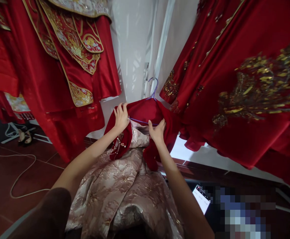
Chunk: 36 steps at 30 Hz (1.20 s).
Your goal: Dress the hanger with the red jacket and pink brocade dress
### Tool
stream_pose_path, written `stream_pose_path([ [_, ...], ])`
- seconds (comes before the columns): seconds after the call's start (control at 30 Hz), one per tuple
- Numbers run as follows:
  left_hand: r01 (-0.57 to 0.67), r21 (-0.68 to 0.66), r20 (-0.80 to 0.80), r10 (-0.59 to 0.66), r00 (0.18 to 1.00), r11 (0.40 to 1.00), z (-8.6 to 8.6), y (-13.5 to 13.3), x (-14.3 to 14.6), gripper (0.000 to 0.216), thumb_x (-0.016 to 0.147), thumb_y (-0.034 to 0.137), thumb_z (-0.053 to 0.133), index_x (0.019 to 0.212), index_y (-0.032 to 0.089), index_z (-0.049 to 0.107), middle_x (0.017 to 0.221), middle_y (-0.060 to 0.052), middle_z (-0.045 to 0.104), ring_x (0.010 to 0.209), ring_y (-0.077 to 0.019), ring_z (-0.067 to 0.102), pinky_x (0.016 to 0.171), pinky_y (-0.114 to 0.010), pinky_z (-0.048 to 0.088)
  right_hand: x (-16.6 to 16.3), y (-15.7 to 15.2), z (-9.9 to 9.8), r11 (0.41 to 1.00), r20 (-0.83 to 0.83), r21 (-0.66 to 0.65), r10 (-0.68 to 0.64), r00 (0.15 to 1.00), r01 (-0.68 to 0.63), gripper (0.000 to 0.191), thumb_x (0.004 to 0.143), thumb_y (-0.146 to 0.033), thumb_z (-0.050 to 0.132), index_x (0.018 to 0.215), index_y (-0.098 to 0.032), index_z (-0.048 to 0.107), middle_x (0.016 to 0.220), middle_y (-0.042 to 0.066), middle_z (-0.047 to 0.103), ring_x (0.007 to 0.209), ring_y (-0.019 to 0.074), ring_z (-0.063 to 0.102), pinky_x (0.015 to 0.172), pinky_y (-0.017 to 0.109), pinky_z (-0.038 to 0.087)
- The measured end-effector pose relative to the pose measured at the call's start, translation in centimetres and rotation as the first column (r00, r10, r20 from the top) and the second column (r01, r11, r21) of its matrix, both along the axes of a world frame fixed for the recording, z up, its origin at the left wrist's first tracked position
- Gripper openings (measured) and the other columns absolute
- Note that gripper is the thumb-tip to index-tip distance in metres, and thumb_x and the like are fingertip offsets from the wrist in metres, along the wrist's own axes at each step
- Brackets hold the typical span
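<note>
A red velvet jacket (171,132) with beaded trim on its front hangs on a purple hanger (155,89). Under it, a pale pink-beige brocade dress (125,179) spreads down toward me, its top edge showing within the jacket's opening. My left hand (121,118) has its fingers bent over the jacket's left shoulder edge. On the other side, my right hand (157,130) grips the jacket's right front edge, thumb raised and fingers partly hidden behind the cloth. The hanger's lower bar runs between my two hands.
Red embroidered gowns hang on the left (82,66) and right (234,126), close to the jacket. A white wall (132,49) stands behind. A pale cable (23,176) lies on the tiled floor. A lit phone (201,200) is at lower right, beside a blurred patch.
</note>
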<state>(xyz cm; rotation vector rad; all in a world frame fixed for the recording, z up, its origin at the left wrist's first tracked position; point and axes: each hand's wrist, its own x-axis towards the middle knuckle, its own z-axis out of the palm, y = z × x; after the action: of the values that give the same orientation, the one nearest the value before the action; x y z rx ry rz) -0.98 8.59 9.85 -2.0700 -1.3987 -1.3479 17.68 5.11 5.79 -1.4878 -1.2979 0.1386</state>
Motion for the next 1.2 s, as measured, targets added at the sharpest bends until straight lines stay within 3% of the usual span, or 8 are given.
stream_pose_path([
  [0.27,-0.007,-0.101,0.328,0.04,0.944,0.995,0.1,1.7,-3.5,0.043,0.07,0.01,0.051,0.112,0.022,0.052,0.114,-0.008,0.058,0.106,-0.0235,0.056,0.091,-0.037,0.046,4.2,-0.8,0.0,0.981,0.268,0.181,-0.114,0.957,0.066,0.069,0.09,-0.055,0.026,0.137,-0.005,0.026,0.134,0.024,0.04,0.127,0.0296,0.037,0.099,0.042,0.034],
  [0.5,0.013,-0.305,0.455,0.133,0.88,0.952,1.2,2.0,-4.8,0.041,0.067,0.013,0.055,0.106,0.025,0.062,0.097,-0.006,0.069,0.097,-0.0276,0.062,0.086,-0.038,0.046,7.3,1.8,3.2,0.957,0.415,0.199,-0.279,0.866,0.213,0.068,0.086,-0.06,0.029,0.118,-0.004,0.05,0.112,0.023,0.056,0.109,0.0319,0.05,0.092,0.043,0.037],
  [0.6,0.144,-0.407,0.601,0.145,0.786,0.902,1.8,2.3,-5.9,0.028,0.065,0.014,0.058,0.092,0.019,0.066,0.089,-0.006,0.069,0.096,-0.0252,0.063,0.084,-0.032,0.047,8.6,1.8,5.5,0.968,0.511,0.106,-0.25,0.822,0.228,0.068,0.082,-0.069,0.03,0.096,-0.009,0.061,0.095,0.02,0.063,0.097,0.0309,0.055,0.084,0.039,0.041],
  [0.77,0.428,-0.541,0.739,0.166,0.653,0.724,1.5,1.6,-8.3,0.011,0.069,0.021,0.061,0.077,0.014,0.063,0.067,-0.005,0.068,0.066,-0.0203,0.066,0.064,-0.029,0.053,9.7,1.1,9.0,0.922,0.682,-0.31,0.044,0.73,0.234,0.068,0.072,-0.078,0.034,0.066,-0.018,0.065,0.073,0.015,0.066,0.077,0.0276,0.062,0.067,0.034,0.043],
  [0.93,0.613,-0.699,0.714,0.301,0.632,0.369,-0.5,0.1,-9.3,0.019,0.06,0.026,0.072,0.072,0.015,0.062,0.06,-0.006,0.068,0.058,-0.0224,0.065,0.061,-0.034,0.056,10.5,1.9,9.8,0.806,0.706,-0.544,0.291,0.646,0.232,0.064,0.06,-0.08,0.05,0.061,-0.017,0.063,0.07,0.012,0.064,0.071,0.0259,0.061,0.063,0.035,0.042],
  [1.07,0.593,-0.786,0.61,0.375,0.698,0.176,-2.5,-0.2,-9.8,0.02,0.057,0.028,0.073,0.068,0.017,0.061,0.06,-0.008,0.068,0.057,-0.0246,0.065,0.059,-0.036,0.056,13.0,2.0,8.7,0.72,0.521,-0.693,0.481,0.705,0.021,0.061,0.063,-0.077,0.05,0.052,-0.017,0.058,0.055,0.006,0.056,0.054,0.018,0.053,0.054,0.031,0.04],
  [1.13,0.573,-0.81,0.578,0.341,0.741,0.128,-3.9,-0.3,-10.1,0.023,0.054,0.028,0.074,0.069,0.017,0.061,0.063,-0.008,0.069,0.06,-0.0253,0.066,0.06,-0.036,0.056,14.1,1.4,7.8,0.775,0.456,-0.626,0.447,0.77,-0.079,0.062,0.066,-0.077,0.047,0.052,-0.018,0.057,0.052,0.004,0.054,0.051,0.0159,0.048,0.05,0.029,0.036],
  [1.2,0.566,-0.812,0.584,0.222,0.781,0.145,-5.5,-0.5,-10.5,0.026,0.053,0.027,0.073,0.074,0.018,0.061,0.068,-0.007,0.07,0.066,-0.0254,0.067,0.063,-0.036,0.056,14.6,0.6,6.7,0.884,0.445,-0.46,0.313,0.839,-0.085,0.062,0.068,-0.076,0.045,0.055,-0.017,0.058,0.05,0.004,0.052,0.051,0.0154,0.048,0.049,0.027,0.034],
])
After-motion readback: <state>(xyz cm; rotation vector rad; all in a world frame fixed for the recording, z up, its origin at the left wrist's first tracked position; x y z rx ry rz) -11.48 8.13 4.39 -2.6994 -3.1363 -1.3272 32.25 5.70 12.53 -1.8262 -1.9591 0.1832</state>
